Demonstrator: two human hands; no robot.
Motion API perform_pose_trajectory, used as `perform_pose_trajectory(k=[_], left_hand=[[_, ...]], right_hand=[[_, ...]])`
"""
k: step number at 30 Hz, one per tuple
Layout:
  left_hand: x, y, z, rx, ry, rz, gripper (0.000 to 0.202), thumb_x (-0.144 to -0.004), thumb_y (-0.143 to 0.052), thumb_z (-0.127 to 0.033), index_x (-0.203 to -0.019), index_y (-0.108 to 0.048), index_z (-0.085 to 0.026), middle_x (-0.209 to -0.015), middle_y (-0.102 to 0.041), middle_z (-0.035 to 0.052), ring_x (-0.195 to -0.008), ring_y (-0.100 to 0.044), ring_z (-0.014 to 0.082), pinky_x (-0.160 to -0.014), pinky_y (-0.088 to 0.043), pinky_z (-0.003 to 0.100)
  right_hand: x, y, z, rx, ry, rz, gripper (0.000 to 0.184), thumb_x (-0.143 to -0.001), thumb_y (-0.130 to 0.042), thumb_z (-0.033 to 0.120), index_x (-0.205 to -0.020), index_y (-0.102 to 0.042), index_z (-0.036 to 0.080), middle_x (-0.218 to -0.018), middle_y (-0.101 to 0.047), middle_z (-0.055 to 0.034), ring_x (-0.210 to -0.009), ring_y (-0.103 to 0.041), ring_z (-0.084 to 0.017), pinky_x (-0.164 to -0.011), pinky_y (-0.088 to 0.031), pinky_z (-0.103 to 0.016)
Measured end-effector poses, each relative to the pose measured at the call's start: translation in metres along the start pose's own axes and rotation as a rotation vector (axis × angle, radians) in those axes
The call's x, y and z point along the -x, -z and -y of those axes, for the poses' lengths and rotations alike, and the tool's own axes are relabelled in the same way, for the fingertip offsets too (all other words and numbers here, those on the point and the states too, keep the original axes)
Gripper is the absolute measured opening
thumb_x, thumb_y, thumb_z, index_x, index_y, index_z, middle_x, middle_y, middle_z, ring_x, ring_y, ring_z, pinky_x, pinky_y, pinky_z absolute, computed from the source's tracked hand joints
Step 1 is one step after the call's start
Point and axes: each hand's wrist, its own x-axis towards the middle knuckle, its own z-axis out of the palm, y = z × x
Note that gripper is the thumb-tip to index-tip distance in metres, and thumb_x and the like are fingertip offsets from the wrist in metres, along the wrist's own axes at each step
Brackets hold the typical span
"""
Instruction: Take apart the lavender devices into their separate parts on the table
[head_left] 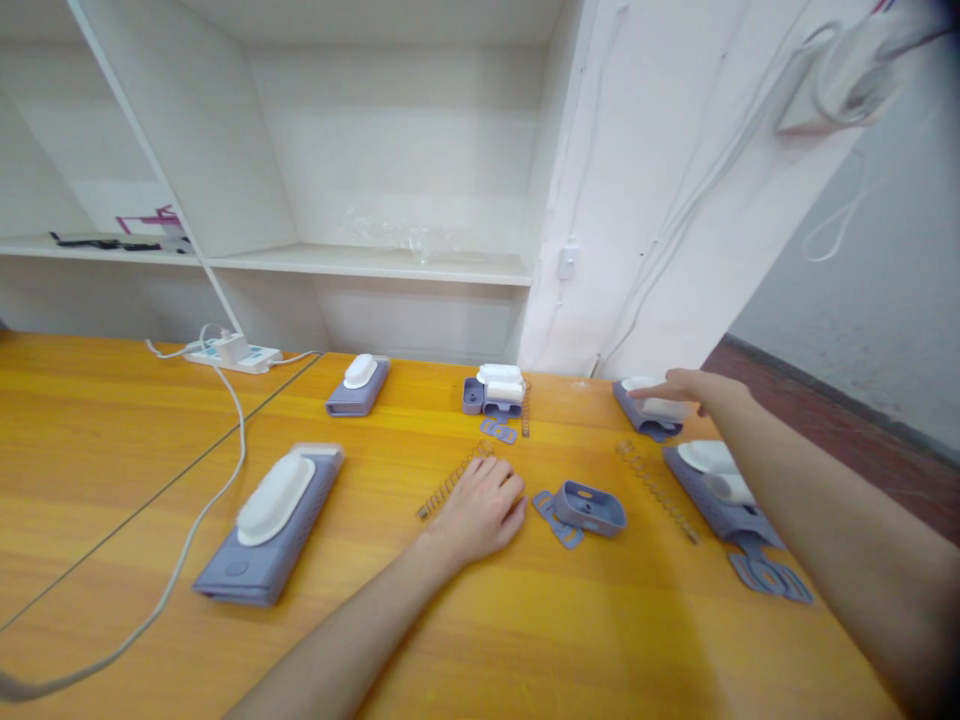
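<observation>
My left hand (480, 508) lies palm down on the yellow table (112, 440), fingers loosely curled, over one end of a thin metal spring (450, 482). Just right of it sit a small purple cup-shaped part (591, 507) and a flat purple clip (555, 518). My right hand (679, 387) reaches to the far right, fingers stretched out over a purple-and-white device (646, 410). Whether it grips the device is unclear.
Other purple-and-white devices lie at the near left (270, 525), the far middle (358, 387) and the right edge (720, 490). A partly assembled unit (496, 390), a second spring (658, 490) and purple clips (769, 575) lie about. A power strip (232, 353) with a white cable (217, 470) sits at the back left.
</observation>
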Motion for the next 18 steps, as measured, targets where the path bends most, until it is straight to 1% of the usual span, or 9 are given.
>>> perform_pose_trajectory(k=[2, 3, 4, 6, 8, 12, 18], left_hand=[[0.000, 0.000, 0.000, -0.004, -0.001, 0.002, 0.011, -0.088, -0.043, -0.025, -0.085, -0.051, -0.019, -0.089, -0.054, 0.0053, -0.085, -0.048, 0.0193, -0.077, -0.036, 0.034], [0.000, 0.001, 0.000, -0.007, -0.002, 0.004, 0.011, -0.088, -0.042, -0.026, -0.085, -0.051, -0.019, -0.088, -0.054, 0.0052, -0.085, -0.047, 0.0193, -0.077, -0.036, 0.034], [0.000, 0.001, 0.000, -0.010, -0.002, 0.006, 0.011, -0.088, -0.042, -0.026, -0.085, -0.051, -0.019, -0.089, -0.054, 0.0051, -0.085, -0.047, 0.0193, -0.077, -0.036, 0.034], [0.001, 0.001, 0.000, -0.012, -0.001, 0.007, 0.011, -0.088, -0.042, -0.025, -0.085, -0.051, -0.019, -0.089, -0.054, 0.0050, -0.086, -0.047, 0.0192, -0.077, -0.037, 0.033], [0.001, 0.001, 0.000, -0.006, -0.001, 0.007, 0.011, -0.088, -0.042, -0.025, -0.085, -0.050, -0.019, -0.089, -0.054, 0.0048, -0.086, -0.047, 0.0191, -0.078, -0.037, 0.033], [0.001, 0.001, 0.000, 0.008, -0.001, 0.005, 0.010, -0.088, -0.043, -0.024, -0.084, -0.051, -0.019, -0.089, -0.054, 0.0048, -0.086, -0.048, 0.0189, -0.078, -0.037, 0.033], [0.001, 0.001, 0.000, 0.018, 0.005, -0.005, 0.009, -0.087, -0.043, -0.024, -0.084, -0.051, -0.019, -0.088, -0.054, 0.0047, -0.086, -0.048, 0.0188, -0.078, -0.038, 0.034]], right_hand=[[0.005, 0.000, 0.006, -0.004, -0.025, 0.090, 0.082, -0.058, -0.070, 0.064, -0.113, -0.056, 0.004, -0.098, -0.063, -0.0232, -0.076, -0.062, -0.027, -0.063, -0.047, -0.037], [0.006, -0.001, 0.008, -0.001, -0.035, 0.123, 0.083, -0.060, -0.070, 0.061, -0.118, -0.053, 0.004, -0.102, -0.062, -0.0236, -0.077, -0.061, -0.026, -0.063, -0.047, -0.036], [0.007, -0.002, 0.010, 0.000, -0.034, 0.129, 0.084, -0.062, -0.070, 0.059, -0.123, -0.049, 0.004, -0.108, -0.060, -0.0243, -0.080, -0.061, -0.026, -0.063, -0.046, -0.035], [0.005, -0.004, 0.012, 0.006, -0.022, 0.105, 0.084, -0.066, -0.068, 0.057, -0.128, -0.043, 0.005, -0.119, -0.054, -0.0254, -0.091, -0.059, -0.028, -0.066, -0.045, -0.034], [0.002, -0.008, 0.011, 0.013, -0.014, 0.074, 0.083, -0.069, -0.065, 0.057, -0.130, -0.041, 0.005, -0.123, -0.051, -0.0259, -0.100, -0.056, -0.031, -0.069, -0.045, -0.034], [-0.003, -0.015, 0.007, 0.025, 0.002, 0.038, 0.079, -0.071, -0.063, 0.056, -0.126, -0.043, 0.004, -0.118, -0.055, -0.0259, -0.106, -0.054, -0.033, -0.074, -0.045, -0.035], [-0.001, -0.017, 0.006, 0.030, -0.001, -0.001, 0.073, -0.070, -0.063, 0.055, -0.124, -0.045, 0.009, -0.116, -0.057, -0.0219, -0.106, -0.056, -0.033, -0.078, -0.046, -0.037]])
